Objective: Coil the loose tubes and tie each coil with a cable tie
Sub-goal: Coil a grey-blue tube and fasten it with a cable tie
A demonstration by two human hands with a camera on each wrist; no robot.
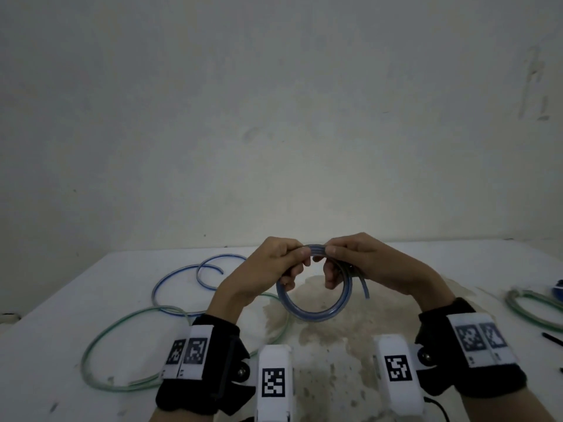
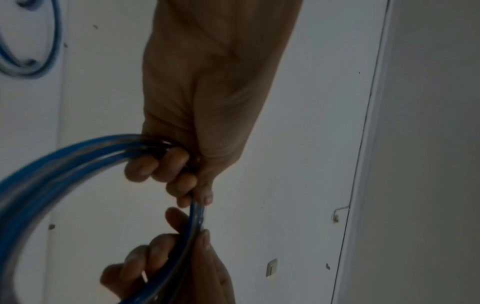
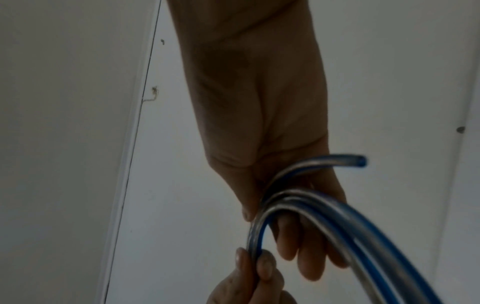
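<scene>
A small coil of clear blue-striped tube [image 1: 316, 312] hangs above the table, held at its top by both hands. My left hand [image 1: 283, 263] grips the coil's top left with curled fingers [image 2: 166, 168]. My right hand [image 1: 344, 263] grips the top right, fingers [image 3: 298, 246] wrapped round the strands. One free tube end [image 1: 364, 289] sticks out to the right below the right hand [image 3: 358, 161]. The coil's strands [image 2: 52, 164] [image 3: 363, 236] show close up in both wrist views. No cable tie is visible in either hand.
A loose blue tube [image 1: 189, 278] and a loose green tube [image 1: 122, 339] lie on the white table [image 1: 396, 315] at the left. A green coil [image 1: 530, 306] sits at the right edge, with a thin black strip [image 1: 551, 338] near it. A wall stands close behind.
</scene>
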